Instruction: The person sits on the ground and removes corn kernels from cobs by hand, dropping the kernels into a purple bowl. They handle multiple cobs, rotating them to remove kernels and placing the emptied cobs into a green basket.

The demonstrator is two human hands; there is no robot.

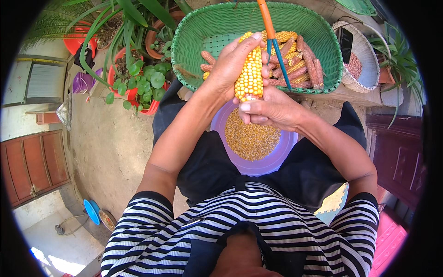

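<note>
An ear of yellow corn [250,74] stands nearly upright between my two hands, some kernels gone at its lower end. My left hand [232,64] wraps its side, with the thumb near the top. Gripping the lower end is my right hand [273,105], thumb pressed at the bare patch. Below them, between my knees, a purple plastic basin [289,140] holds loose corn kernels [252,138]. Just beyond my hands is a green woven basket [193,38] with stripped cobs [316,69] and yellow ears [283,35] inside.
An orange-and-blue handled tool [268,20] crosses the basket. To its right, a white woven basket [370,69] holds pinkish contents [353,65], with a dark phone [345,43] at its rim. Potted plants [148,78] crowd the left. A pink plastic piece [387,239] lies at lower right.
</note>
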